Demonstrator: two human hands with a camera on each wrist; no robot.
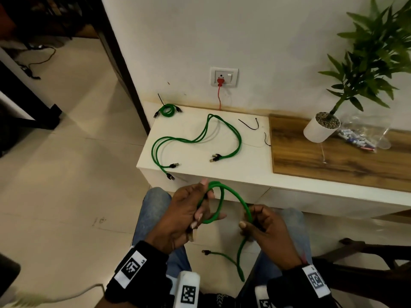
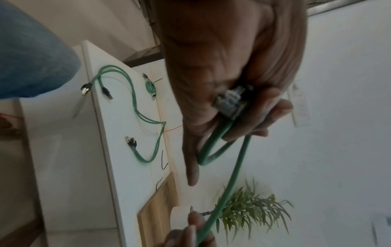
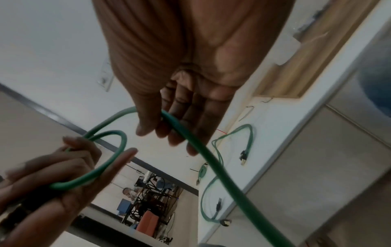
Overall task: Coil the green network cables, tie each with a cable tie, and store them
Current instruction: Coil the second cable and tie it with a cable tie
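My left hand (image 1: 195, 210) holds a small loop of a green network cable (image 1: 231, 194) above my lap, with the cable's plug (image 2: 230, 102) pressed into the palm under curled fingers. My right hand (image 1: 255, 225) pinches the same cable a little further along; the rest hangs down to a loose plug (image 1: 205, 252) between my knees. Two uncoiled green cables (image 1: 200, 138) lie together on the white cabinet top (image 1: 244, 170). A coiled, tied green cable (image 1: 168, 110) sits at its far left corner. Black cable ties (image 1: 251, 125) lie near the wooden board.
A wooden board (image 1: 333, 156) covers the cabinet's right part, bearing a potted plant (image 1: 322, 127) and a clear bag of small items (image 1: 362, 138). A red cord (image 1: 220, 96) hangs from a wall socket. Tiled floor lies to the left.
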